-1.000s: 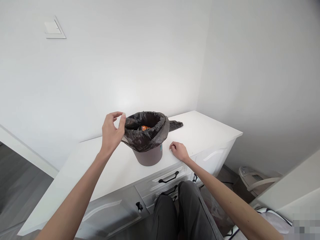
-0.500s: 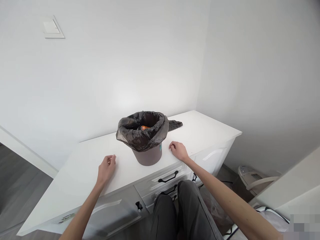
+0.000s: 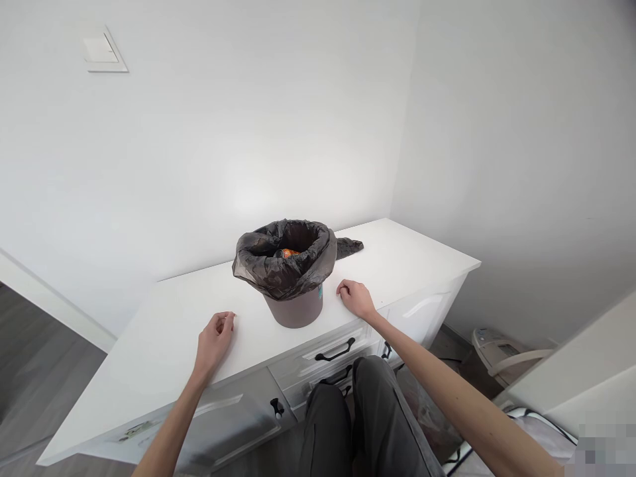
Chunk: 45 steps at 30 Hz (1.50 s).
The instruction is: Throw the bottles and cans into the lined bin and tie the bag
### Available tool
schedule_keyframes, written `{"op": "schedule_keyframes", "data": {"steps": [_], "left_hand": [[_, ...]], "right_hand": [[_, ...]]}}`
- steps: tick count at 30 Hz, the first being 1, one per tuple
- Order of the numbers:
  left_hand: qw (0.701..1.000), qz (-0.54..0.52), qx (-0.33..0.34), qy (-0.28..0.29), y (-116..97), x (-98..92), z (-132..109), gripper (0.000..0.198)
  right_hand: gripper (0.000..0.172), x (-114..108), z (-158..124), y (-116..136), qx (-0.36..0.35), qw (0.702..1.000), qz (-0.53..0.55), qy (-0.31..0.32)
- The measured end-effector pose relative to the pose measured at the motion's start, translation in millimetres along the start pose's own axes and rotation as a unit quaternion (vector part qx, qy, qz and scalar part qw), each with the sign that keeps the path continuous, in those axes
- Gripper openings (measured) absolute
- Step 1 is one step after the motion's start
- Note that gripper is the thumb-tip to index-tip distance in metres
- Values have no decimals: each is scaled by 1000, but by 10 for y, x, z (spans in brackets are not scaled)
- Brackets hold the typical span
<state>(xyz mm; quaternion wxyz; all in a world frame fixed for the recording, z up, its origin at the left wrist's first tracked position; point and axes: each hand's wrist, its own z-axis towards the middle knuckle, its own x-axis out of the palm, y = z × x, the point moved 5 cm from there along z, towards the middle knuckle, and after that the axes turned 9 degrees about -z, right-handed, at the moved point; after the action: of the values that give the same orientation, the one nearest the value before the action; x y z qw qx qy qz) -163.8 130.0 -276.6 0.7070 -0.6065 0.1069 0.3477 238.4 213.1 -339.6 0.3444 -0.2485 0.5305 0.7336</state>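
A brown-grey trash bin (image 3: pixel 297 313) stands upright on the white cabinet top (image 3: pixel 163 344), between my hands and touching neither. Its black trash bag (image 3: pixel 285 278) is folded over the rim, and something orange and dark (image 3: pixel 288 253) shows inside. My left hand (image 3: pixel 214 339) rests on the cabinet top left of the bin, fingers curled in, with no object visible in them. To the bin's right, my right hand (image 3: pixel 356 298) lies in a loose fist near the front edge, also with nothing visible in it. Behind the bin on the right lies a piece of black plastic (image 3: pixel 349 248).
Drawers with black handles (image 3: pixel 335 350) face my knees (image 3: pixel 330 424). White walls (image 3: pixel 278 119) rise behind and to the right, with a light switch (image 3: pixel 102 50) at upper left. A pale appliance (image 3: pixel 497 351) sits on the floor at right.
My left hand has shifted slightly right, towards the bin, and its fingers have curled a little more. The right hand and bin stay in place.
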Motion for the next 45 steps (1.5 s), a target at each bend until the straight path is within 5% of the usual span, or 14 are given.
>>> {"op": "schedule_keyframes", "data": {"steps": [45], "left_hand": [[1000, -4, -2, 0, -46, -6, -45, 43]], "right_hand": [[31, -4, -15, -1, 1, 1000, 5, 3]]}}
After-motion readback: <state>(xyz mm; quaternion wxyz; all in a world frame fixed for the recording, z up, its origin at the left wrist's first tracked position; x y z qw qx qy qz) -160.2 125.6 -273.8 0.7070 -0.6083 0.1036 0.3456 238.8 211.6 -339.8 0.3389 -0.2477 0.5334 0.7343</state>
